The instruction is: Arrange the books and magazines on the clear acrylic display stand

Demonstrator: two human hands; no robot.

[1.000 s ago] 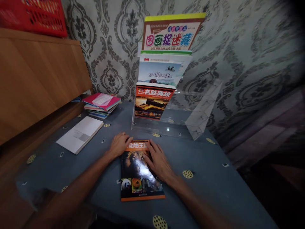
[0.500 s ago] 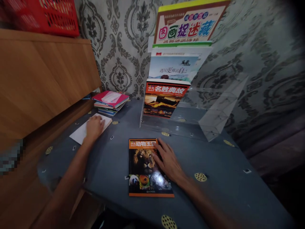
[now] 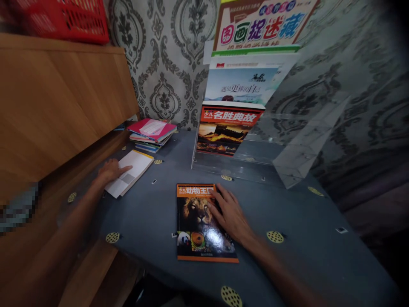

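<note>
A thin paperback [image 3: 194, 216] with a lion, a panda and orange bands on its cover lies face up near the front of the table. My right hand [image 3: 230, 213] rests on its right side, fingers stretched out and a little apart. To the left lies a white book [image 3: 138, 164] with a grey patch and a yellow strip along its far edge. At its left edge is my left hand [image 3: 110, 170], one digit stretched over the white cover. The other fingers, partly bent, sit beyond that edge.
A clear acrylic rack [image 3: 297, 164] holds several upright books, the front one a red-topped book [image 3: 228, 128]. Behind the white book is a stack of books [image 3: 153, 130], beside a wooden cabinet [image 3: 64, 106]. A red plastic basket [image 3: 76, 21] stands on the cabinet.
My left hand has slid from the middle of the white book to its left edge, uncovering the grey patch and yellow strip. The right hand stays on the lion book. The view has shifted slightly.
</note>
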